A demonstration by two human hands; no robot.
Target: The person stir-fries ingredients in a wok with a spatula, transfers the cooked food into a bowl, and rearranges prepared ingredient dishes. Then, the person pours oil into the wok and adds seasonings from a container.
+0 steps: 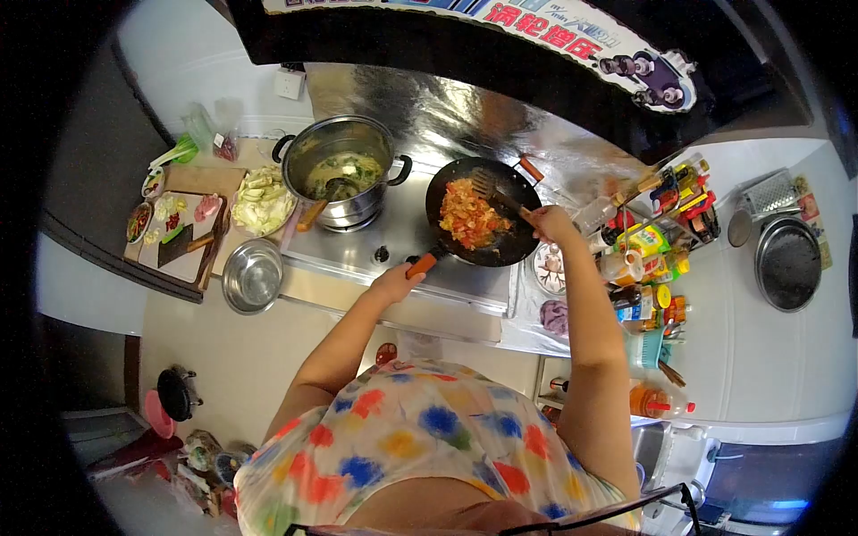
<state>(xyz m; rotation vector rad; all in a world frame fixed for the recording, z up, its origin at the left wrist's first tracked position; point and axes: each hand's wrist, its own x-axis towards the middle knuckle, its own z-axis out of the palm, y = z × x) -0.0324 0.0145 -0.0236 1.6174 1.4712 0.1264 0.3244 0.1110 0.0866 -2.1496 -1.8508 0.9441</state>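
My left hand [393,284] is closed around the orange handle [422,265] of a black wok [514,250], which sits on the right side of the stove. Inside the wok lies a chopped red-orange mixture [466,214] that looks like cooked tomato. My right hand [552,223] grips a slotted spatula [485,186], its head resting in the wok at the food's upper edge. Left of the wok stands a steel pot [349,213] with greenish soup; a ladle [313,214] with a wooden handle leans in it.
Left of the stove are a plate of sliced pale vegetables [261,201], a steel bowl [253,277], and a cutting board [189,196] bearing a cleaver [176,246]. Seasoning bottles [657,241] crowd the right counter beside a garlic plate [549,268]. A range hood [447,45] hangs above.
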